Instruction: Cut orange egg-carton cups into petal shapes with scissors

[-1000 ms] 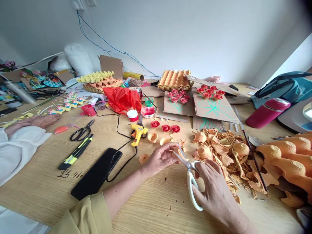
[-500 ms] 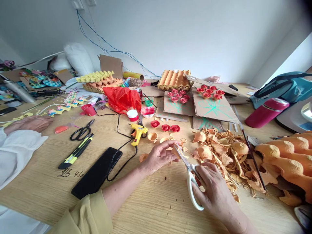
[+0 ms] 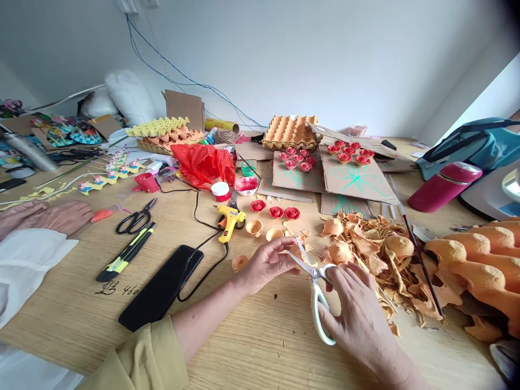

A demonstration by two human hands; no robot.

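From here I see the left hand pinching an orange carton piece at its fingertips; the right hand's fingers grip scissors, blades parted near the left fingertips.

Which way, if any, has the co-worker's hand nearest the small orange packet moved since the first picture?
Yes, down the picture: against the black loop-handled metal scissors, the co-worker's hand was level with their far end, now their middle.

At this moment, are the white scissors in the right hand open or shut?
Open. The scissors have their two blades spread apart near the left hand.
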